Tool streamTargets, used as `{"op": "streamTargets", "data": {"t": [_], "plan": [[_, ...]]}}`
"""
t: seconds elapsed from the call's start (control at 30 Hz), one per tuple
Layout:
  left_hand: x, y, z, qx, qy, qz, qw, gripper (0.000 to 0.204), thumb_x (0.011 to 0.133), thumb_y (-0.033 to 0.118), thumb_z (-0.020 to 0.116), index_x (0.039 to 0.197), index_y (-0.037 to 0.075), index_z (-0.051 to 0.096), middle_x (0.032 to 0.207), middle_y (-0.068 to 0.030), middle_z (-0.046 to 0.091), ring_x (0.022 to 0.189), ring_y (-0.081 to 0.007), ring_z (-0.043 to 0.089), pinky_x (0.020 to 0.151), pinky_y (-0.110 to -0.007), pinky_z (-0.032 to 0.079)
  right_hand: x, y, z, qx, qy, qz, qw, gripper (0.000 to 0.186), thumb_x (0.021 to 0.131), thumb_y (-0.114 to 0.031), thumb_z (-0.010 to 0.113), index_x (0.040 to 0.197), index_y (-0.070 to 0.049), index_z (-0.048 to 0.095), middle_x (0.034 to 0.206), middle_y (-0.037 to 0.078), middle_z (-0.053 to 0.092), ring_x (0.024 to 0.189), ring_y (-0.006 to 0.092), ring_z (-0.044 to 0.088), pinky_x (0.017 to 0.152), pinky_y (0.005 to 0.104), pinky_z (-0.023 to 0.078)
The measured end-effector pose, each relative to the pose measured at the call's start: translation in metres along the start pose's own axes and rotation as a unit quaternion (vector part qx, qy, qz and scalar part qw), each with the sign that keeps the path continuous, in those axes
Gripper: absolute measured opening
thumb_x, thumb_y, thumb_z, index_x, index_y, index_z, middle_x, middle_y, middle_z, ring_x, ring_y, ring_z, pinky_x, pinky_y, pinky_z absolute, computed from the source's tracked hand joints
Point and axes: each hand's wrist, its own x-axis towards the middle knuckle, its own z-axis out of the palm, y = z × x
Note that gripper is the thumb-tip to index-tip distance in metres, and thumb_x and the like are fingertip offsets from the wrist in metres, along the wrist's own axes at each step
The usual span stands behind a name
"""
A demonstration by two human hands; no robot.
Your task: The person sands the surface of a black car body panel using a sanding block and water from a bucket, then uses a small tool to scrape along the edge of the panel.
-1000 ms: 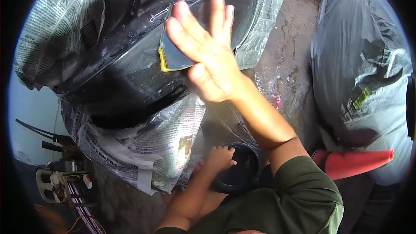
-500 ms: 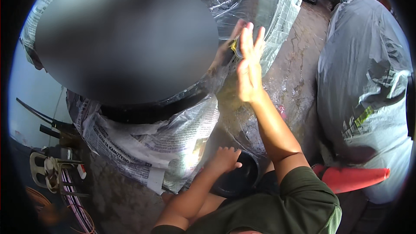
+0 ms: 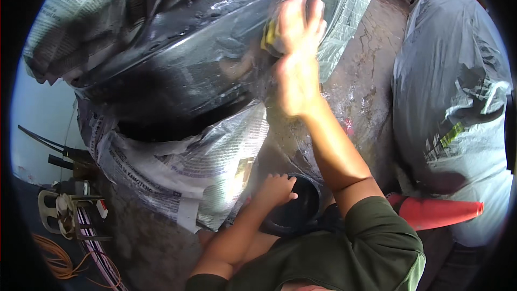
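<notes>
A wet, glossy black car body panel fills the upper middle. My right hand, blurred by motion, reaches up to its right part. Pressed under my fingers against the panel is a grey pad with a yellow edge; my hand covers most of it. Lower down, my left hand is closed at the rim of a black bucket, thumb toward the opening. What the bucket holds is too dark to make out.
Newspaper masking hangs below and around the panel. To the right stands a large shape under grey plastic sheeting, with a red cone lying beside it. A chair and an orange coiled hose are at the lower left. The floor is wet.
My right hand has moved up and slightly left along the panel with the pad. My left hand stays by the bucket. The grey blur over the panel is gone, so its surface shows.
</notes>
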Motion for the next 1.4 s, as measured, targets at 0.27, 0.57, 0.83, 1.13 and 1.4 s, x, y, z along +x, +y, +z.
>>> {"op": "streamTargets", "data": {"t": [0.27, 0.57, 0.83, 1.13, 1.4], "plan": [[0.004, -0.002, -0.005, 0.006, 0.026, 0.004, 1.0, 0.06, 0.096, 0.047, 0.068, 0.139, 0.007, 0.058, 0.129, -0.0188, 0.066, 0.124, -0.0395, 0.062, 0.106, -0.055, 0.045, 0.0, -0.027, 0.008, 0.028, -0.013, 0.01, 0.999, 0.077, 0.109, -0.062, 0.022, 0.167, -0.012, 0.03, 0.175, 0.016, 0.017, 0.159, 0.0508, -0.008, 0.119, 0.0684, -0.013], [0.008, 0.002, -0.01, -0.003, 0.014, -0.005, 1.0, 0.063, 0.095, 0.047, 0.069, 0.144, 0.01, 0.056, 0.132, -0.0186, 0.064, 0.128, -0.0391, 0.059, 0.109, -0.055, 0.044, -0.016, 0.003, 0.006, 0.034, -0.045, -0.024, 0.998, 0.074, 0.11, -0.058, 0.019, 0.167, -0.012, 0.028, 0.175, 0.016, 0.018, 0.16, 0.0497, -0.007, 0.119, 0.0671, -0.015], [-0.005, 0.003, 0.003, -0.001, 0.03, 0.008, 1.0, 0.061, 0.097, 0.045, 0.067, 0.146, 0.01, 0.054, 0.132, -0.0185, 0.064, 0.126, -0.0385, 0.06, 0.108, -0.054, 0.043, -0.019, -0.01, 0.006, 0.057, -0.002, 0.052, 0.997, 0.078, 0.11, -0.054, 0.022, 0.165, 0.001, 0.023, 0.175, 0.021, 0.011, 0.161, 0.0441, -0.003, 0.126, 0.0545, -0.011], [-0.003, -0.001, 0.001, -0.004, 0.037, -0.01, 0.999, 0.06, 0.096, 0.047, 0.069, 0.141, 0.009, 0.057, 0.133, -0.0183, 0.064, 0.127, -0.0383, 0.06, 0.108, -0.054, 0.044, -0.02, 0.003, 0.01, 0.08, 0.004, 0.04, 0.996, 0.076, 0.11, -0.057, 0.021, 0.168, -0.009, 0.023, 0.176, 0.018, 0.008, 0.159, 0.0505, -0.01, 0.119, 0.066, -0.016], [-0.008, 0.002, 0.003, 0.004, 0.023, -0.038, 0.999, 0.06, 0.096, 0.046, 0.07, 0.141, 0.009, 0.057, 0.133, -0.0166, 0.064, 0.127, -0.0379, 0.06, 0.109, -0.052, 0.044, -0.03, -0.001, 0.011, 0.096, 0.005, 0.076, 0.992, 0.077, 0.11, -0.059, 0.02, 0.169, -0.008, 0.019, 0.176, 0.019, 0.009, 0.159, 0.0509, -0.007, 0.12, 0.0679, -0.014]]}}
